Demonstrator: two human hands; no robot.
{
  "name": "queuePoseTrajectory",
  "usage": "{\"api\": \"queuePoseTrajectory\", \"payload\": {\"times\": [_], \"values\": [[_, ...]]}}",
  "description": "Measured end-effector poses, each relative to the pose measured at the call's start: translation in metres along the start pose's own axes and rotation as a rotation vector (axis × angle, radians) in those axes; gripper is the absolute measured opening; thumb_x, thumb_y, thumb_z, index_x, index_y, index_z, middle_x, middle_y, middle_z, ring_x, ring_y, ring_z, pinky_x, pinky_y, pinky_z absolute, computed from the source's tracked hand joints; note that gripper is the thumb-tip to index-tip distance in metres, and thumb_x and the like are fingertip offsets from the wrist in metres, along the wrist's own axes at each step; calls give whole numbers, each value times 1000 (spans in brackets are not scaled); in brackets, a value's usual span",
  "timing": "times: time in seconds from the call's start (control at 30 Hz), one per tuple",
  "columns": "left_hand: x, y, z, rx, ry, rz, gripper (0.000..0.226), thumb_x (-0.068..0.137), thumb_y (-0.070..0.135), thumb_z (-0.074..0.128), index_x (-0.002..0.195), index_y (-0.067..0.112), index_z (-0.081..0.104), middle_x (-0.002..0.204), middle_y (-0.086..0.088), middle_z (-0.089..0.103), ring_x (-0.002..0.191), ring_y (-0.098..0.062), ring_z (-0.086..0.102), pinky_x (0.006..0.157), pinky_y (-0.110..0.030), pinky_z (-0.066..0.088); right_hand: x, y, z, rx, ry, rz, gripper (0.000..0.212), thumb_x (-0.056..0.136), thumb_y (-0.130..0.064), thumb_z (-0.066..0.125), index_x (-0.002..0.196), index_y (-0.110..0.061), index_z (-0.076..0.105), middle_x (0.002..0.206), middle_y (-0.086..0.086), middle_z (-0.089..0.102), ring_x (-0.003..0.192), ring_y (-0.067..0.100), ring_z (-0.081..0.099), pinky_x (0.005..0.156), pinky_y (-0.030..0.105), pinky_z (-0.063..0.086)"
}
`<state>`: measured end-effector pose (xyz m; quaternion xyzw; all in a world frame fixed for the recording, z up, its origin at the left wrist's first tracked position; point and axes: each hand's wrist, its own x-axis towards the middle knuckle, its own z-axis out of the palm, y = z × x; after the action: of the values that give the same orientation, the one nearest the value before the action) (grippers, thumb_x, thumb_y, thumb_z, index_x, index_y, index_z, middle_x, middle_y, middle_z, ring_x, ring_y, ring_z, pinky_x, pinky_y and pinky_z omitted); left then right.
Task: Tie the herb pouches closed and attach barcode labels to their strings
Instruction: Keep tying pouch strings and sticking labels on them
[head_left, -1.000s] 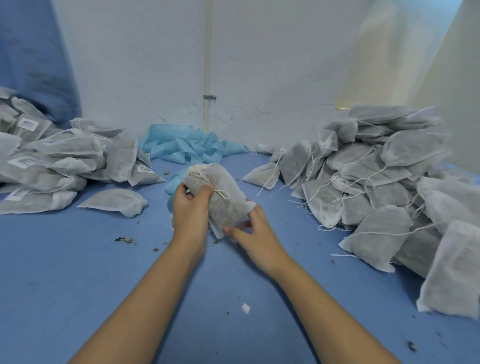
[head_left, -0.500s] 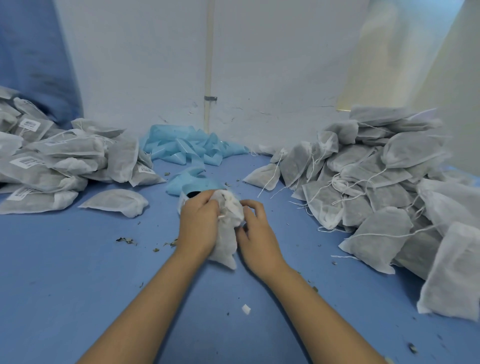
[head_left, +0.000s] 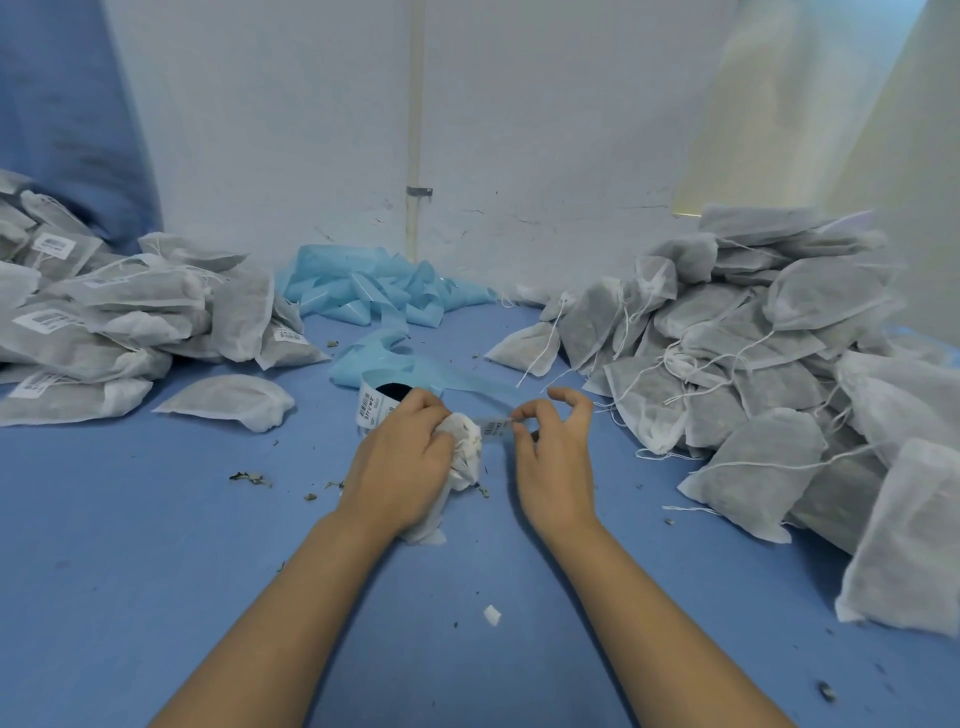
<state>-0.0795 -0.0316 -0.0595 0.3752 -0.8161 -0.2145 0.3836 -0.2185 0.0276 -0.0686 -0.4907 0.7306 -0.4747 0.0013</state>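
Since the earlier view, both hands have lowered the pouch (head_left: 465, 452) to the blue table (head_left: 156, 545), and a barcode label (head_left: 496, 427) now shows. At centre, the left hand (head_left: 400, 462) is clenched around the pouch's gathered neck. The right hand (head_left: 553, 452), just right of it, pinches the label between thumb and forefinger. The label runs left to right, its left end touching the pouch top, so the right hand is nearer for pressing it closed.

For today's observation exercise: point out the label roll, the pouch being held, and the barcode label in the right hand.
label roll (head_left: 375, 405), head view, on its printed outer wrap.
held pouch (head_left: 466, 447), head view, on its gathered top.
barcode label (head_left: 496, 428), head view, mid-strip.
right hand (head_left: 558, 457), head view, on its back.
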Motion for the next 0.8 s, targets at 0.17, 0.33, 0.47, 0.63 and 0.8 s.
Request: {"api": "queuePoseTrajectory", "payload": {"times": [0.17,0.33,0.47,0.63,0.8], "values": [[-3,1,-3,-128,-89,23,45,76,23,32,101,9,66,109,14,54,100,-11,54,86,-35,43,1,3,4,193,22,54,24,95,-13,54,118,-16,52,110,-4,55,73,2,54,68,14,40],[-2,1,-2,-324,-92,-36,30,84,1,41,98,8,67,106,12,57,103,-7,54,90,-17,39,1,6,8,207,-212,43,37,94,-8,55,131,-12,52,128,-1,60,117,9,55,98,20,41],[-5,8,-1,-452,-130,-25,38,79,-12,42,94,13,67,105,9,60,97,6,54,87,-8,38,2,4,6,352,-251,34,28,93,-8,57,117,-20,62,112,-12,65,107,3,59,91,17,46],[-4,8,1,-476,-112,-20,42,80,-18,41,96,11,66,107,4,62,98,1,56,90,-15,40,6,4,0,623,-207,171,21,89,-1,60,84,-21,68,82,-10,72,74,-4,65,67,9,47],[-3,7,2,-495,-94,-21,42,78,-18,42,95,12,65,105,6,62,94,5,56,86,-10,40,8,5,-4,768,-230,269,15,87,-1,64,84,-15,69,74,-10,72,67,-3,65,62,8,46]]}}
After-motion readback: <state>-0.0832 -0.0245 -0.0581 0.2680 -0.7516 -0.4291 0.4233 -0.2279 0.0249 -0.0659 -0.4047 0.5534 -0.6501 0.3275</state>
